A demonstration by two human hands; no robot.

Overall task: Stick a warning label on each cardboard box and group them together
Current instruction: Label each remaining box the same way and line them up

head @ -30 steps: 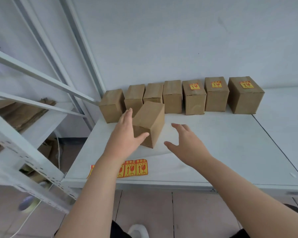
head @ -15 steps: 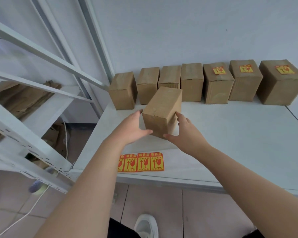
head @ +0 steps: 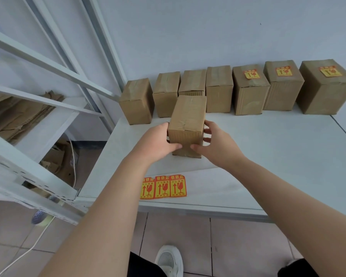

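A plain cardboard box (head: 187, 118) stands on the white table (head: 268, 156), in front of a row of several boxes along the wall. My left hand (head: 155, 141) grips its left side and my right hand (head: 216, 145) grips its right side, both thumbs on the near face. In the row, three boxes on the right carry yellow-red labels: one (head: 250, 92), one (head: 283, 86) and one (head: 328, 86). The boxes to their left, such as the leftmost box (head: 137, 100), are bare. A strip of warning labels (head: 164, 186) lies near the table's front edge, partly under my left forearm.
A white metal shelf rack (head: 38, 120) stands left of the table, with flattened cardboard (head: 14, 114) on its shelf and more cardboard below. A tape roll (head: 39, 219) and a white cable lie on the tiled floor. My white shoe (head: 169, 260) shows below the table edge.
Both hands closed in from either side and now grip the front box. The box has turned from skewed to square with the row. The view has shifted nearer and to the left.
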